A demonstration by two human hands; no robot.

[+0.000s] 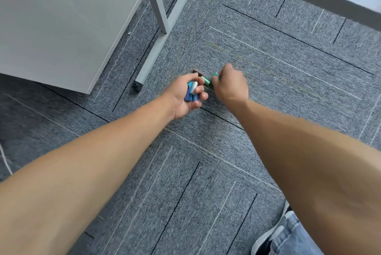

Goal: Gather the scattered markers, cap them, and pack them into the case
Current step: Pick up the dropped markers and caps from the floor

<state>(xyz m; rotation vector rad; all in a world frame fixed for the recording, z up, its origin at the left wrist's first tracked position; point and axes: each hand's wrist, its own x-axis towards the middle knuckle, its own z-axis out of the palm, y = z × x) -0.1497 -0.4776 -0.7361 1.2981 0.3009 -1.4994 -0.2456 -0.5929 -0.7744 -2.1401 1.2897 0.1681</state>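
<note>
Grey carpet (206,172) is lying underfoot; left hand (186,96) is cupping gathered caps (191,92), freeing right hand (228,83) pinching a green cap (215,74).

Head view: even, bright indoor light, soft overall focus.
Diffuse light, source not visible; no glare. Faint soft shadows lie on the carpet (206,162) under the forearms and beneath the grey cabinet (61,17). Wide-angle distortion bends the table frame (162,15) and carpet lines towards the edges and swells the forearms near the lower corners. Left hand (183,98) and right hand (231,83) are slightly motion-blurred; fine carpet texture looks smeared by compression.
</note>
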